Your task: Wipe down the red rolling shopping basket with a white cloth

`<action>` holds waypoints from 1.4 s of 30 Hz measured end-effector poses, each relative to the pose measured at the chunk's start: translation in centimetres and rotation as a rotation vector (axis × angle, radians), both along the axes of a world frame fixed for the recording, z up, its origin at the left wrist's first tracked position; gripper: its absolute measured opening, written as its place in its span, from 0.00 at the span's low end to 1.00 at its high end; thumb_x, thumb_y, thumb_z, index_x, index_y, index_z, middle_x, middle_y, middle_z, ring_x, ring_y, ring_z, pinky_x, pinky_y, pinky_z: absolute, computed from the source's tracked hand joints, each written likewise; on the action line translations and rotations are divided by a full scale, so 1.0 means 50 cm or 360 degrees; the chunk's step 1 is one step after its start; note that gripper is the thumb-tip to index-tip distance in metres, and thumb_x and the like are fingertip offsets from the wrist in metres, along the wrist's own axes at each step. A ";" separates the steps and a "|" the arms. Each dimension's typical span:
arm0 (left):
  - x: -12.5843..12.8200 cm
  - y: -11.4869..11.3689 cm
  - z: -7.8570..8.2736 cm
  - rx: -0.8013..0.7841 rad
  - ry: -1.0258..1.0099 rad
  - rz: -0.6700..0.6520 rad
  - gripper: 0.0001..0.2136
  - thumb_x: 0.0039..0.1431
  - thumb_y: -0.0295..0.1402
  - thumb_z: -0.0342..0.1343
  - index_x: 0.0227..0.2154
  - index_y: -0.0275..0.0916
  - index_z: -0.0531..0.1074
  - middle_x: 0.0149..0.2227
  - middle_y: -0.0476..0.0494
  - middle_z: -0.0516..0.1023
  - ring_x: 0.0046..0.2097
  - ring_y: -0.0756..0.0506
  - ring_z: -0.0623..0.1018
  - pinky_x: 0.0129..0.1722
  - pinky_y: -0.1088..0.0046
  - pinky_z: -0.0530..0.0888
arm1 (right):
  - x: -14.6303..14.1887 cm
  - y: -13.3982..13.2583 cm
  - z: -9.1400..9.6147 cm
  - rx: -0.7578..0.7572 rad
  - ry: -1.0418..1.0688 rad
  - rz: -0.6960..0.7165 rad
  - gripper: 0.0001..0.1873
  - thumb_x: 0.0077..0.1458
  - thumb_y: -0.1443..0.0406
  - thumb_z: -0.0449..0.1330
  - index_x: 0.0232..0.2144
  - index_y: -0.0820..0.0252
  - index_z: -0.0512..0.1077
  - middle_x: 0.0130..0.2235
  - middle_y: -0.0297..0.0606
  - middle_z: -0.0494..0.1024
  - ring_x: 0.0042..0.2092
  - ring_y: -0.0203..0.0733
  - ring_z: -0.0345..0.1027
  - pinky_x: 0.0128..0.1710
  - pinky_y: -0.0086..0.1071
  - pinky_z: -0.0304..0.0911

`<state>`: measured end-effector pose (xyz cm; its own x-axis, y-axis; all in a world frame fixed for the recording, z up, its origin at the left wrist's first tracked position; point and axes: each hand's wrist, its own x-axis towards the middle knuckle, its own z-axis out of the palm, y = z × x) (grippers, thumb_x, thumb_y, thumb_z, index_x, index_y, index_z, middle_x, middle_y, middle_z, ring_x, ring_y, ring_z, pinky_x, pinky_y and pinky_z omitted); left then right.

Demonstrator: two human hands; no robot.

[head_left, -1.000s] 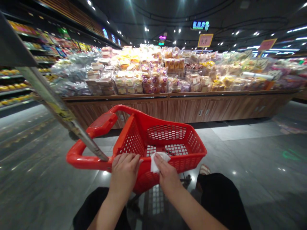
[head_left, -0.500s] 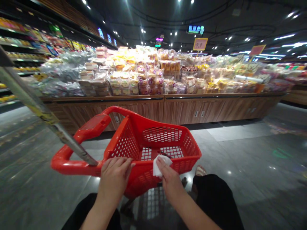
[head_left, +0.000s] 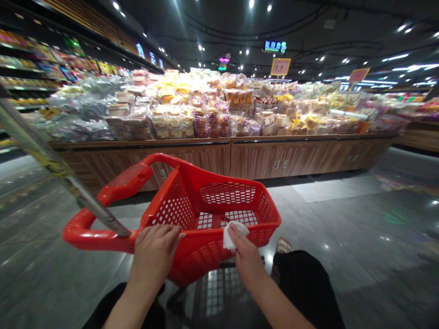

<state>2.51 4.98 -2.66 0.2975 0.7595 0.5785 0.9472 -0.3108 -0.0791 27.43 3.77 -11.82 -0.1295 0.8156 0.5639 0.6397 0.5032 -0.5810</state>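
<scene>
A red plastic shopping basket (head_left: 240, 192) with a looped handle stands low in front of me, nothing showing inside it. My left hand (head_left: 153, 253) is curled over its near rim, next to where a grey metal pole (head_left: 58, 171) meets the handle. My right hand (head_left: 245, 256) presses a small white tissue (head_left: 230, 234) against the rim further right, fingers pinched on it. My dark trouser legs and a sandalled foot (head_left: 283, 245) show below the basket.
A long wooden display counter (head_left: 240, 155) piled with bagged baked goods runs across ahead. Price signs (head_left: 280, 66) stand above it. Shelves of goods (head_left: 30, 68) line the far left. Glossy grey floor tiles (head_left: 360, 228) spread to the right.
The basket and both hands have drifted left and slightly down in view. The right hand with the tissue has slid a little along the rim.
</scene>
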 end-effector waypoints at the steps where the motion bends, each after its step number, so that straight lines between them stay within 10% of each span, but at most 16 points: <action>1: -0.003 0.002 0.001 -0.0001 0.0001 -0.0002 0.11 0.60 0.39 0.49 0.35 0.41 0.75 0.35 0.47 0.79 0.38 0.43 0.74 0.45 0.62 0.64 | 0.002 0.000 -0.001 -0.0004 -0.0007 0.0014 0.39 0.42 0.82 0.44 0.58 0.61 0.60 0.59 0.42 0.64 0.60 0.40 0.57 0.59 0.39 0.55; 9: -0.027 0.017 0.009 -0.0033 0.0025 -0.0034 0.12 0.59 0.40 0.49 0.34 0.40 0.76 0.34 0.45 0.79 0.38 0.42 0.75 0.44 0.61 0.65 | 0.105 0.008 -0.031 -0.0105 0.0066 -0.0436 0.39 0.43 0.82 0.44 0.57 0.56 0.61 0.58 0.39 0.66 0.59 0.42 0.58 0.59 0.42 0.54; 17: -0.062 0.039 0.000 -0.0026 0.0016 -0.0112 0.13 0.59 0.41 0.49 0.34 0.41 0.76 0.35 0.45 0.79 0.38 0.43 0.75 0.44 0.62 0.65 | 0.040 0.006 -0.026 -0.0072 -0.0029 -0.0041 0.41 0.42 0.83 0.45 0.59 0.57 0.58 0.60 0.38 0.61 0.61 0.39 0.54 0.60 0.38 0.53; 24: -0.081 0.044 0.003 -0.0023 0.0026 -0.0129 0.14 0.59 0.41 0.47 0.35 0.41 0.76 0.34 0.44 0.79 0.39 0.42 0.74 0.45 0.61 0.66 | 0.119 0.006 -0.037 -0.0183 -0.0014 -0.0486 0.39 0.42 0.82 0.44 0.56 0.57 0.63 0.57 0.38 0.66 0.58 0.41 0.60 0.58 0.39 0.58; 33: -0.071 0.036 0.012 -0.0041 0.0058 -0.0089 0.12 0.59 0.39 0.49 0.35 0.41 0.76 0.35 0.45 0.79 0.39 0.43 0.75 0.45 0.62 0.66 | -0.014 0.011 -0.005 -0.0041 -0.0084 0.0059 0.40 0.42 0.82 0.46 0.59 0.60 0.58 0.60 0.41 0.62 0.61 0.41 0.55 0.58 0.39 0.57; 42: -0.060 0.029 0.013 0.0009 0.0064 -0.0020 0.11 0.57 0.36 0.51 0.36 0.39 0.75 0.38 0.42 0.79 0.42 0.41 0.74 0.52 0.54 0.62 | 0.138 -0.025 0.009 0.0012 -0.0321 -0.0495 0.34 0.45 0.78 0.48 0.54 0.53 0.66 0.57 0.35 0.67 0.52 0.47 0.65 0.52 0.46 0.61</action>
<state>-0.50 6.45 -2.02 0.3302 0.7522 0.5703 0.9392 -0.3222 -0.1188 34.34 2.52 -11.35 0.0146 0.8293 0.5586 0.8639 0.2707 -0.4246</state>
